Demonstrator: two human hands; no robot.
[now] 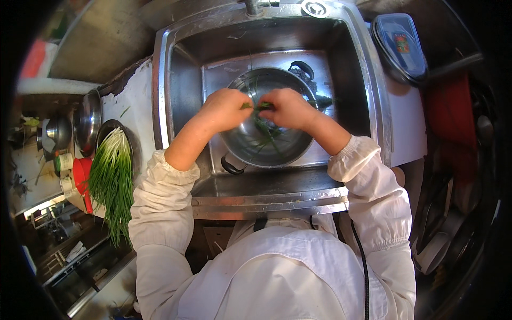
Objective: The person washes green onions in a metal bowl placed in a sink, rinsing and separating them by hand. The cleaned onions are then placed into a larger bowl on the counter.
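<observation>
Both hands are over a two-handled steel pot (pixel 232 146) that stands in the stainless steel sink (pixel 350 120). My left hand (pixel 224 109) pinches a short green bit (pixel 245 106) of what looks like chives. Close beside it, my right hand (pixel 289 107) grips a green piece (pixel 265 106) between thumb and fingers. Whether one strand runs between the hands cannot be told. Loose green strands (pixel 270 134) lie in the pot, which seems to hold water. Darker wet greens (pixel 323 101) show past the pot's right rim.
Left of the sink, a bunch of long chives or thin scallions (pixel 114 168) overhangs a dark bowl (pixel 134 140). A metal lid (pixel 89 122) and a red plastic vessel (pixel 81 174) are near it. A lidded container (pixel 402 48) stands right. The faucet (pixel 254 7) and sink strainer (pixel 315 8) are behind.
</observation>
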